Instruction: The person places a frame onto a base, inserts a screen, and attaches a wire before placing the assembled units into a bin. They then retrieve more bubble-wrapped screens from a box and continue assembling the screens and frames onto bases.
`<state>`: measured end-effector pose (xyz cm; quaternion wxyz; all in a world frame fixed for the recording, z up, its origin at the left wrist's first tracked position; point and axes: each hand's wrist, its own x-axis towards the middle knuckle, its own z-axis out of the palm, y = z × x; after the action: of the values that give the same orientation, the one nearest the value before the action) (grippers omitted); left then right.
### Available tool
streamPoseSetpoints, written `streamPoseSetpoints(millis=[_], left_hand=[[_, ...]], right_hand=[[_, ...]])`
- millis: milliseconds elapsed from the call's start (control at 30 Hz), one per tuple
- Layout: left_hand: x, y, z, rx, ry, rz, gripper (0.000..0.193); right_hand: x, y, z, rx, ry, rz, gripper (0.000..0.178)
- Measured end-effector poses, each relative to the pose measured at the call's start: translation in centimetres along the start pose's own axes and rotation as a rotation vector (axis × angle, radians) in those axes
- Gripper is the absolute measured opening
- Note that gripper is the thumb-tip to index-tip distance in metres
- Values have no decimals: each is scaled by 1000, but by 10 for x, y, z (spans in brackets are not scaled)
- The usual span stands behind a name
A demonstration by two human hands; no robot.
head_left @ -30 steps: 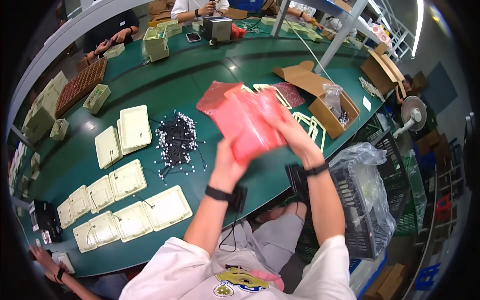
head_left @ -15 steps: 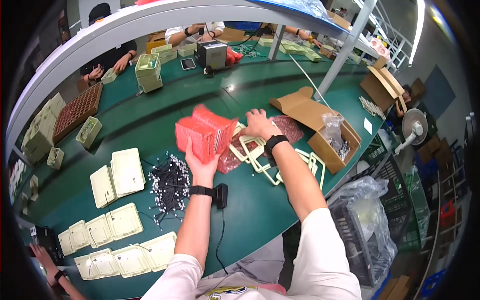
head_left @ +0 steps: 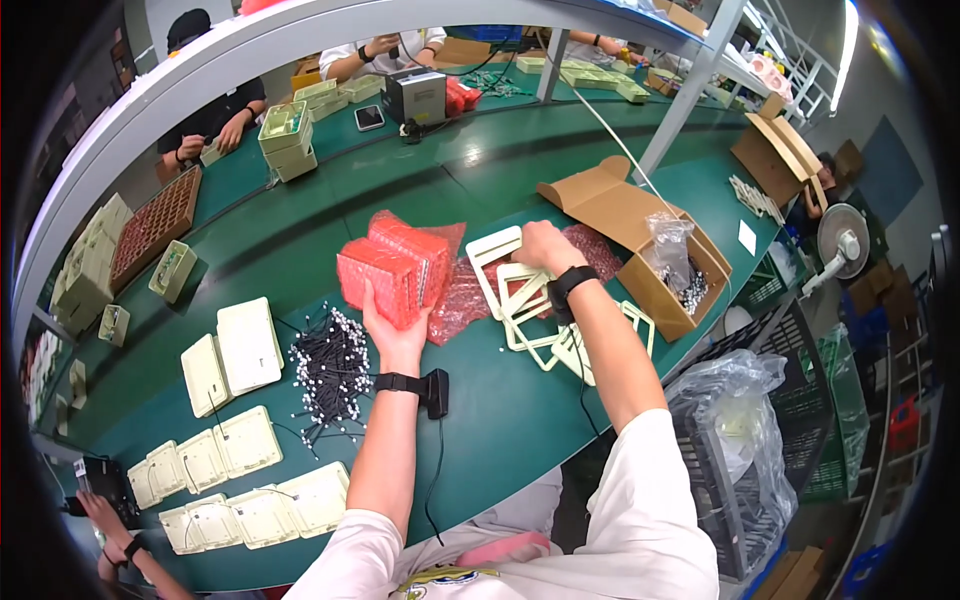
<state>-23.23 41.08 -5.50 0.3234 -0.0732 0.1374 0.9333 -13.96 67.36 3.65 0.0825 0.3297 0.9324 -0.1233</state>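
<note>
My left hand [head_left: 398, 338] grips a bundle of stacked packs in red bubble wrap [head_left: 378, 275] and keeps it upright at the middle of the green bench. A loose sheet of red bubble wrap [head_left: 462, 305] spreads beside it, partly beneath cream plastic frames. My right hand [head_left: 546, 250] is closed at the corner of a cream rectangular frame [head_left: 484, 250]; its fingertips are mostly hidden. More cream frames [head_left: 520, 335] lie overlapped below that hand. More red wrap [head_left: 592, 248] shows just beyond the right wrist.
An open cardboard box [head_left: 665, 290] with small parts and a clear bag stands at right. Black cables with white ends [head_left: 335, 370] are heaped left of my forearm, near rows of cream panels [head_left: 250, 440]. A grey post [head_left: 690, 90] rises from the bench. Co-workers sit opposite.
My right hand has gone from spread fingers to a closed grip, and the cream frames beside it have shifted. The red bundle has moved slightly left in view, still in my left hand.
</note>
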Motion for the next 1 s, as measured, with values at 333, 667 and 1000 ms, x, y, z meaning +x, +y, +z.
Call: streamPoseSetpoints(millis=[333,667,1000], left_hand=[[7,-3,1,104,8,28,70],[4,-11,4,150,1,38,65],[8,-8,3,134,5,35,69]], right_hand=[[-46,49,-38,-16,-45,4,37],[-13,78,-15,-107,199,-66,30],[22,80,-15,-66,534,-166,30]])
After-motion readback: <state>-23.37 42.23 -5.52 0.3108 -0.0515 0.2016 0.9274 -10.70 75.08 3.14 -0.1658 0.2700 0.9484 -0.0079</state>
